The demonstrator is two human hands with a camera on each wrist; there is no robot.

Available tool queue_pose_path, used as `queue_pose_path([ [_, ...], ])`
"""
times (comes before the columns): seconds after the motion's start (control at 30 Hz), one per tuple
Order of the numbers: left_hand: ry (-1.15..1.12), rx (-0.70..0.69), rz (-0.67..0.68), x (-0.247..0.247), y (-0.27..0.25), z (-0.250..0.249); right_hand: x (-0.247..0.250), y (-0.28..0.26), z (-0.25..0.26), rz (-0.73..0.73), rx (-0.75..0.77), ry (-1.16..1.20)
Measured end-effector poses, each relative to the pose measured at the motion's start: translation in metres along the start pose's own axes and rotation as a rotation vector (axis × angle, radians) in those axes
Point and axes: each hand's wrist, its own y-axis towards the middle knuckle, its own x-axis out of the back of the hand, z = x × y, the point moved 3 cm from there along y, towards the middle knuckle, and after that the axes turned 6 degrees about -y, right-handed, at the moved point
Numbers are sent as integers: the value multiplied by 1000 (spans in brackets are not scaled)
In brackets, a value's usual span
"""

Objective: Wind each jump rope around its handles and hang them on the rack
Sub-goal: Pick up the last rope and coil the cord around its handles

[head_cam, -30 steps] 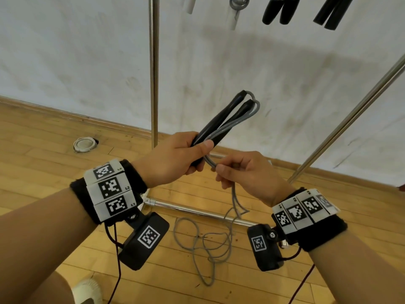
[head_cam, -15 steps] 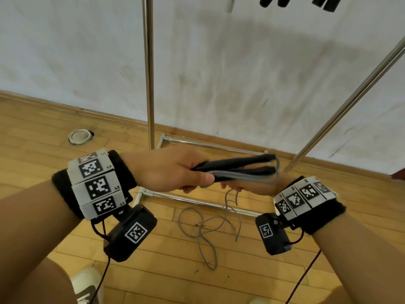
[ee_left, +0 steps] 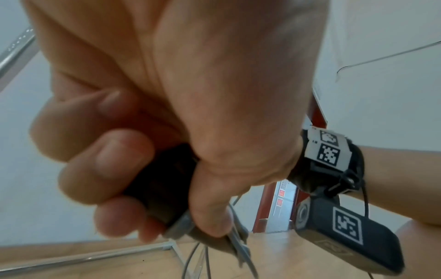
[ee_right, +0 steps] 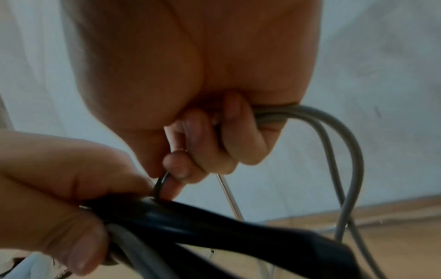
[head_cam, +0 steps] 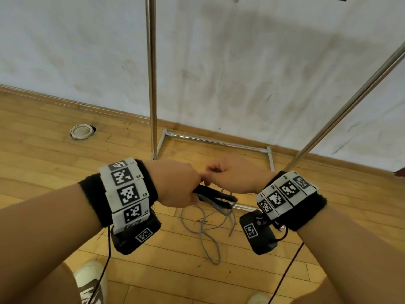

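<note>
We note the left hand [head_cam: 175, 185] clenched round both black handles [head_cam: 215, 195], long axis pointing right and down, under the right hand [head_cam: 235, 175], whose fingers [ee_right: 214, 136] grasp the grey rope [ee_right: 343, 151] just above them

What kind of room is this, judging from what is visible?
Probably a bare indoor room, perhaps a gym or storage corner: a wooden floor, a scuffed white wall and a metal rack, with a jump rope partly lying on the floor.
</note>
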Motion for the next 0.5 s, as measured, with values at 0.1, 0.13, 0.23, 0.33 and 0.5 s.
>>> queue_pose_path([
  [0.1,12,62,-108,-2,7,7,7,1,1,-58,-118,250],
  [0.13,13,87,-157,-1,9,9,7,0,1,-42,-153,369],
  [0.23,-36,133,-303,5,14,19,8,-2,3,-30,-199,664],
  [0.33,-83,132,-450,13,15,27,7,-2,7,-136,-178,829],
  [0.5,-275,142,-562,24,13,37,3,-1,9,-360,-114,629],
])
